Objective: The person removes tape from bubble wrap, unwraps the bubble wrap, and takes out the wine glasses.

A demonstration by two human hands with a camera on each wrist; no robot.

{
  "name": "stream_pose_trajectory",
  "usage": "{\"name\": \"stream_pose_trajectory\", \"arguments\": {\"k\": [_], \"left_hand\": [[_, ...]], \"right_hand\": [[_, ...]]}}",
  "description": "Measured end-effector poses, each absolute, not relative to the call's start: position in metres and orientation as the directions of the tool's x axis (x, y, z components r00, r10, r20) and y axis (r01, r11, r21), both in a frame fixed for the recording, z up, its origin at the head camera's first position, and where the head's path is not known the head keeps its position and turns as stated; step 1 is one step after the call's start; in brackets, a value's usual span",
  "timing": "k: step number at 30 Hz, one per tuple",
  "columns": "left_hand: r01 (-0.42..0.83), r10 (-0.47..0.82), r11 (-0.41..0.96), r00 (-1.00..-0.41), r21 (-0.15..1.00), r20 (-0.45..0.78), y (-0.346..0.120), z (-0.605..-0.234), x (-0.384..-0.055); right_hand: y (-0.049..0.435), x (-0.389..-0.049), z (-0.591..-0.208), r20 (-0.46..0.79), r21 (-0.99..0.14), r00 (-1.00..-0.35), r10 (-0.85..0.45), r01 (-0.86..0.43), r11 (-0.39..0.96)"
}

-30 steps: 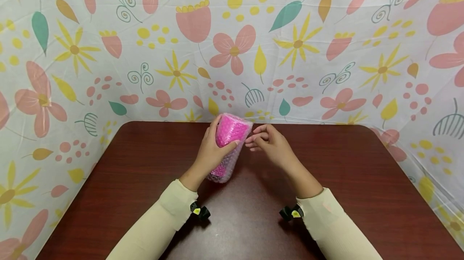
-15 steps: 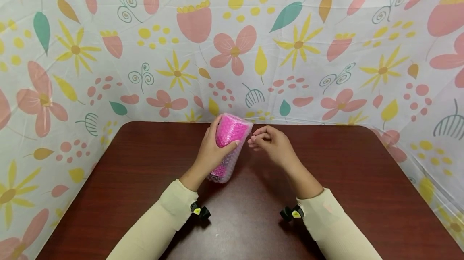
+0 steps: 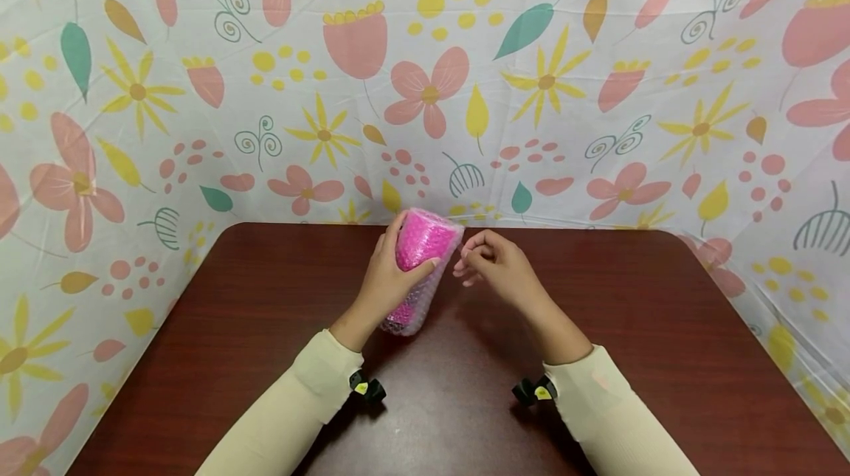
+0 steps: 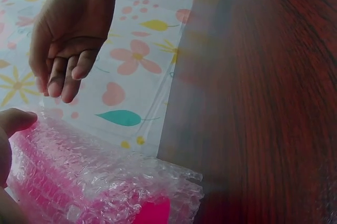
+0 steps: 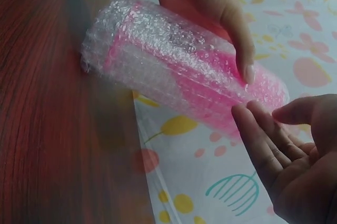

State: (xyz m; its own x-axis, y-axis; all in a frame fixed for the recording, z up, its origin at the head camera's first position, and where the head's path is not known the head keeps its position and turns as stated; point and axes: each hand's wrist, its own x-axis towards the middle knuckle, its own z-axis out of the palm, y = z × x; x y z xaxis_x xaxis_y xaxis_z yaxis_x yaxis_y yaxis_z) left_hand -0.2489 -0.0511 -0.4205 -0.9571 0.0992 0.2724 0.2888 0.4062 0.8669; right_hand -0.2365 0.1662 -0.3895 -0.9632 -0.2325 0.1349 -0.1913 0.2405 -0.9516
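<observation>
A roughly cylindrical pink object [image 3: 425, 236] wrapped in clear bubble wrap [image 5: 158, 50] leans at a slant over the table, upper end toward the backdrop. My left hand [image 3: 388, 262] grips it from the left side, thumb across the front, fingers around the back and partly hidden. Just right of its upper part is my right hand [image 3: 498, 266], fingers loosely bent and thumb close to the index finger. In the right wrist view these fingertips [image 5: 255, 109] overlap the wrap's edge; the left wrist view has them just beyond the wrapped object's side.
The dark brown wooden table [image 3: 265, 358] reaches back to a white floral backdrop cloth [image 3: 425, 33], which also runs along both sides. Black wrist cameras are strapped on at the left cuff [image 3: 367, 387] and right cuff [image 3: 533, 390].
My right hand has shifted slightly rightward from the wrapped object, its fingers bending a little more. My left hand and the wrapped object stay nearly still.
</observation>
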Motion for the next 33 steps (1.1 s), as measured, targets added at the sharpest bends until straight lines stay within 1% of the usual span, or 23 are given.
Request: {"name": "stream_pose_trajectory", "arguments": {"k": [11, 17, 26, 33], "left_hand": [[0.309, 0.101, 0.427, -0.950, 0.850, 0.295, -0.0479, -0.4218, -0.2473], [0.300, 0.100, 0.436, -0.953, 0.849, 0.285, -0.0457, -0.4201, -0.2448], [0.289, 0.095, 0.441, -0.957, 0.850, 0.276, -0.0447, -0.4187, -0.2437], [0.283, 0.094, 0.436, -0.958, 0.854, 0.269, -0.0450, -0.4190, -0.2433]], "right_hand": [[0.1654, -0.2371, -0.3900, 0.146, -0.953, -0.969, -0.197, -0.191, 0.234], [0.1639, -0.2352, -0.3882, 0.159, -0.960, -0.964, -0.215, -0.202, 0.195], [0.1624, -0.2347, -0.3884, 0.192, -0.952, -0.952, -0.240, -0.240, 0.190], [0.1617, -0.2343, -0.3883, 0.167, -0.960, -0.952, -0.255, -0.217, 0.179]]}}
